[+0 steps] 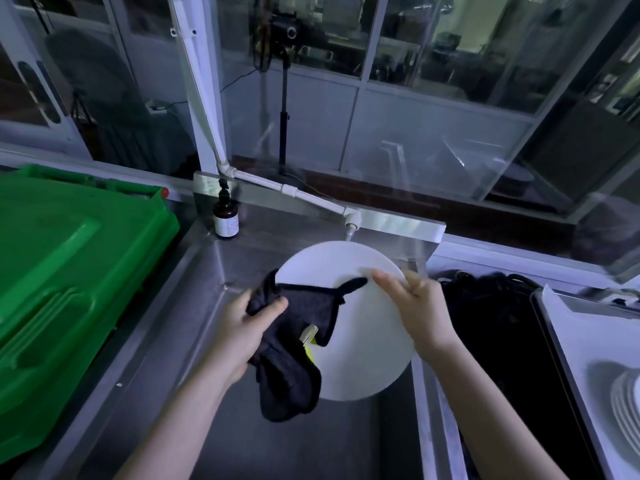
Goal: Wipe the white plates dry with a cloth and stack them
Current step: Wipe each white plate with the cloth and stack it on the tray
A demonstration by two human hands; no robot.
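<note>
Round white plate [363, 327] up over the stainless steel sink basin [214, 271], tilted, face toward the camera. Left hand [242, 337] clenched on a dark crumpled cloth [294, 337], thumb across the top of the bunch, fingers curled behind; one fold draped over the plate's left half, a loose end hanging below the fist. Small beige tag and a flash of yellow-green showing on the cloth, just right of the left thumb. Right hand [420, 306] spread flat on the plate's right rim, fingers pointing up and left, fingertips near the cloth's pointed corner; palm side hidden, so cannot tell how the grip runs behind.

Beyond both hands, white plastic tap pipe [311, 195] ending just above the plate's top edge. Farther out from the left hand, brown pump bottle with a white label [225, 216] upright at the sink's back corner. Left of the left hand, big green plastic bin lid [69, 271]. Right of the right hand, a dark heap, too dim to identify. Far right, stack of white plates [627, 407] on a white tray [571, 327].
</note>
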